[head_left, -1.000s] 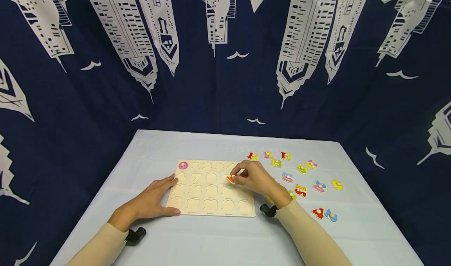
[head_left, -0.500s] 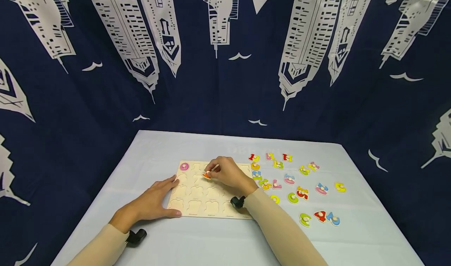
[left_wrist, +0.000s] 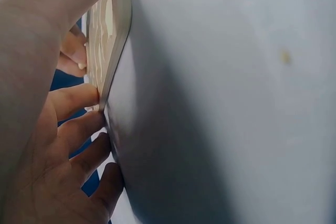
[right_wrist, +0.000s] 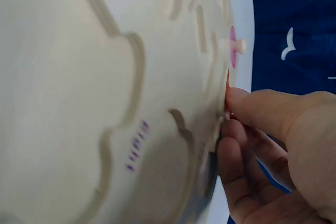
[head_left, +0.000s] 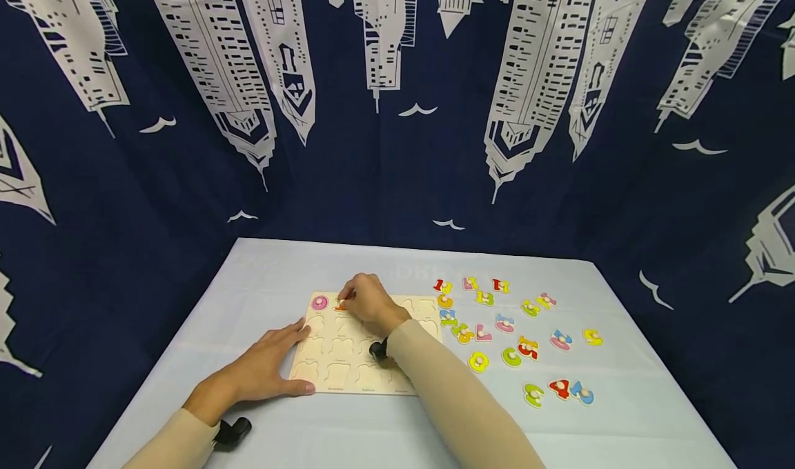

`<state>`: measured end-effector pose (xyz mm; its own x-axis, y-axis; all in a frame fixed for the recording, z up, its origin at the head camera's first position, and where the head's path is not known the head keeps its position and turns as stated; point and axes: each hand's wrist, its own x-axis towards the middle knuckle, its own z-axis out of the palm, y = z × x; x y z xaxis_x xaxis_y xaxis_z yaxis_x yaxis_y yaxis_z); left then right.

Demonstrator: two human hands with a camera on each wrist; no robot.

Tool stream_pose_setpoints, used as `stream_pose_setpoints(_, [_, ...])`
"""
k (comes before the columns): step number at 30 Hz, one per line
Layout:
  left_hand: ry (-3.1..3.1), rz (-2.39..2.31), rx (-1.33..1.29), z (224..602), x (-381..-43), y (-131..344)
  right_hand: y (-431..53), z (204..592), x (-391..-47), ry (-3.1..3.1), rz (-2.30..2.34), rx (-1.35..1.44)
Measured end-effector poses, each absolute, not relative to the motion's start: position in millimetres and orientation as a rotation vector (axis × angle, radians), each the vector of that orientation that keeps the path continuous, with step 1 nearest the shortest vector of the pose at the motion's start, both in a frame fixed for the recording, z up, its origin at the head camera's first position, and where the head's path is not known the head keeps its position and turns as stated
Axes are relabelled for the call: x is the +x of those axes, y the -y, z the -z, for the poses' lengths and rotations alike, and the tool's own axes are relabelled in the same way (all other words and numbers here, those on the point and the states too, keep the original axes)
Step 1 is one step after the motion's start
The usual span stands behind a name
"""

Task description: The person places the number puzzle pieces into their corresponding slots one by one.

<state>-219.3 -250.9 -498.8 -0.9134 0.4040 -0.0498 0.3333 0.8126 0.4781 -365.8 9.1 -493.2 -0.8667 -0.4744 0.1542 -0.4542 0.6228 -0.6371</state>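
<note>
"Beige sleeve (head_left: 177,436) at the far left. What is the left hand (head_left: 262,365) doing?"

"Its fingers and thumb are apart. It rests against the left side of the wooden number board (head_left: 352,386), thumb at the near corner, and carries no piece."

"Next along?"

"A pink ring piece (head_left: 319,303), with its knob, in the far-left place of the board. Just right of it, at the top row, is the orange piece (head_left: 340,305), pinched between thumb and fingers of the right hand (head_left: 371,307)."

"So how do piece and hand lie?"

"The piece is to the left of the right hand, right at its fingertips and beside the ring. The left hand is well apart from it, nearer the viewer. Its long axis I can't read, since the fingers cover most of it."

"Is it down in a recess?"

"Can't tell. The right wrist view gives only an orange sliver edge-on, though the printed word 'Eight' (right_wrist: 137,146) is readable there."

"What else is lost?"

"The right sleeve (head_left: 456,400) hides the board's near right part. Farther right, loose pieces lie on the white bench (head_left: 323,433): a yellow ring piece (head_left: 478,362), a red four (head_left: 560,389), others too small to read surely."
</note>
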Motion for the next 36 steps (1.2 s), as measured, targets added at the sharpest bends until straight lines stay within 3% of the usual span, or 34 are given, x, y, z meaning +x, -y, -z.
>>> stream_pose_setpoints(6, [-2.834,-0.724,0.565,497.6,-216.6,252.6,-1.0,486.5,-358.8,-2.809,1.105,-0.730])
stream_pose_setpoints(14, [-2.846,-0.714,0.575,499.7,-216.0,251.5,-3.0,530.0,-397.5,-2.833,1.056,-0.848])
stream_pose_setpoints(21, [-2.858,-0.697,0.576,498.5,-217.9,251.5,-18.5,478.3,-352.7,-2.778,1.064,-0.827])
stream_pose_setpoints(36, [-2.870,-0.705,0.566,501.5,-217.4,250.5,-87.1,442.7,-313.5,-2.889,0.964,-0.909])
